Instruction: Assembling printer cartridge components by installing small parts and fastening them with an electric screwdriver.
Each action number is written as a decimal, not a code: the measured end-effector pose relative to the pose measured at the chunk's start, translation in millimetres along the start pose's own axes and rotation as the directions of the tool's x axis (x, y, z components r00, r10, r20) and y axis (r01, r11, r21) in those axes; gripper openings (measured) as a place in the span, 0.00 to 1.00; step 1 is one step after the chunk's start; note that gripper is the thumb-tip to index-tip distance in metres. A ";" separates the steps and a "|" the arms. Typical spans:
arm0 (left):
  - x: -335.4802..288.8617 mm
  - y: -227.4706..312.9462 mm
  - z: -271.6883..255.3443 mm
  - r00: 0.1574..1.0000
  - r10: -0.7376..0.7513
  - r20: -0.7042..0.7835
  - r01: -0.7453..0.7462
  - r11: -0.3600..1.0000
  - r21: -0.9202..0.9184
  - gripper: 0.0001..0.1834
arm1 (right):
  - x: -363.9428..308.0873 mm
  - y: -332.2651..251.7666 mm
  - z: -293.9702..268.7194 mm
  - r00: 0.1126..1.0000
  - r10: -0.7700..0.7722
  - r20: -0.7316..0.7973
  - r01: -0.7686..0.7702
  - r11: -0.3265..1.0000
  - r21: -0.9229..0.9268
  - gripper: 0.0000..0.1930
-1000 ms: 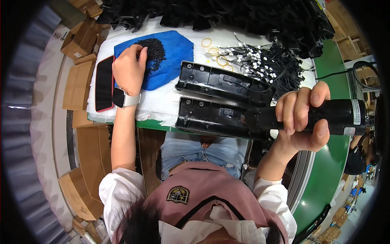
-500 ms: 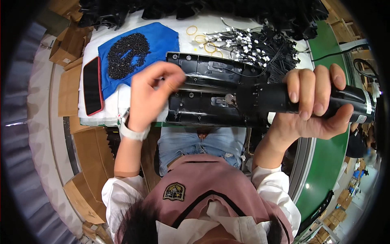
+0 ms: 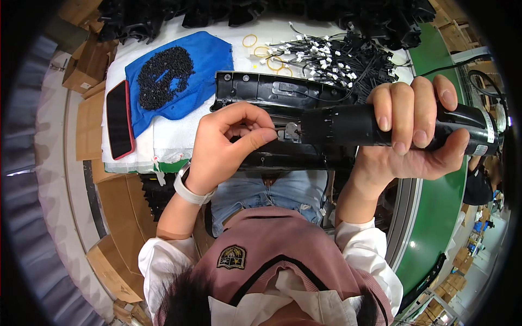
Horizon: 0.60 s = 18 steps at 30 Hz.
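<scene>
My right hand (image 3: 408,127) wraps around a black electric screwdriver (image 3: 340,126), held level with its nose pointing left. At the nose, my left hand (image 3: 225,144) has thumb and forefinger pinched together by the bit; whatever lies between them is too small to make out. Below the screwdriver lie two long black plastic housings: the far housing (image 3: 247,89) with round screw posts, and the near housing (image 3: 288,157), partly hidden by my left hand and the tool. Dark small screws (image 3: 163,81) lie heaped on a blue cloth (image 3: 209,70) at the left.
A red-edged phone (image 3: 119,122) lies left of the cloth. Behind the housings are a pile of black cables with white connectors (image 3: 321,57) and yellow rubber bands (image 3: 250,41). Black plastic parts (image 3: 244,13) line the far edge. A green surface (image 3: 435,217) runs along the right.
My left hand has moved right and down from above the housings to the screwdriver's nose, its fingers now pinched there. The screwdriver in my right hand has shifted slightly left.
</scene>
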State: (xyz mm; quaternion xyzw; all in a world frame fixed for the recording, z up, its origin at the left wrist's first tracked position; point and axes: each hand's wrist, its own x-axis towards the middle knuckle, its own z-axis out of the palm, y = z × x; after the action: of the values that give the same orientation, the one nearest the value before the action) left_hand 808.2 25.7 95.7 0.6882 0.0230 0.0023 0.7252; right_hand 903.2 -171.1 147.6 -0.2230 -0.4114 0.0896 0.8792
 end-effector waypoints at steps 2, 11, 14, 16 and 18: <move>1.6 -0.5 -0.8 1.000 0.017 0.011 -0.017 1.000 0.002 0.04 | 1.0 0.1 -0.2 0.999 0.009 0.036 -0.009 1.000 -0.008 0.17; -0.7 -2.3 -3.7 0.999 -0.029 0.029 0.032 0.992 -0.125 0.06 | -2.4 15.8 8.8 0.993 0.023 -0.113 -0.014 0.996 0.083 0.18; -1.0 -4.4 -2.6 1.000 0.003 0.001 -0.003 0.983 -0.186 0.06 | -2.9 17.0 7.0 0.986 -0.002 -0.166 0.014 0.997 0.071 0.17; -0.2 -5.1 -3.1 0.999 0.030 -0.030 -0.035 0.983 -0.177 0.06 | -3.1 14.8 5.7 0.986 -0.016 -0.168 0.029 0.996 0.079 0.16; 1.0 -5.1 -3.2 0.998 0.024 -0.051 -0.034 0.981 -0.191 0.06 | -2.8 11.4 5.7 0.984 -0.023 -0.174 0.035 0.997 0.065 0.16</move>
State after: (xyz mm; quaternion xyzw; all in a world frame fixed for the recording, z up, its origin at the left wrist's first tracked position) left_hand 809.0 28.7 90.4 0.6151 0.0303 0.0319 0.7872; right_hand 897.4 -160.2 143.6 -0.1941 -0.3332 0.0709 0.9199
